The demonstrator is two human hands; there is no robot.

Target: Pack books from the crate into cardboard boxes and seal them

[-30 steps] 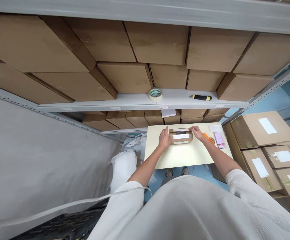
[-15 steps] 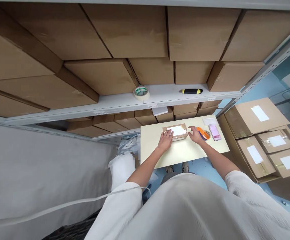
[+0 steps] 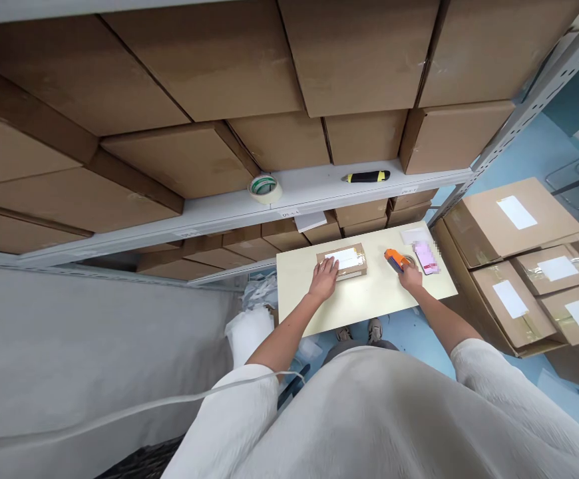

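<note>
Our right hand has left the small cardboard box and gone to the orange tape dispenser. Half a second ago it was just off the box's right end, with the dispenser lying beside our wrist; now its fingers look curled around the dispenser's near end, though the hand hides part of that grasp. Our left hand has stayed on the box, fingers spread and laid flat over its left end, pressing on it rather than gripping. A second ago we had both hands at the box's ends and it was turned differently; now it lies flat towards the far side of the surface, white label up.

Close by our right hand on the right is a pink phone-like item, partly blurred, with a pale slip behind it. Stacked labelled cartons crowd the surface's right end. Beyond its far edge runs the grey shelf, packed with large boxes; a roll of tape and a black-and-yellow knife lie along its front. White packing material is heaped at the left, and a pale cable crosses near our left sleeve.
</note>
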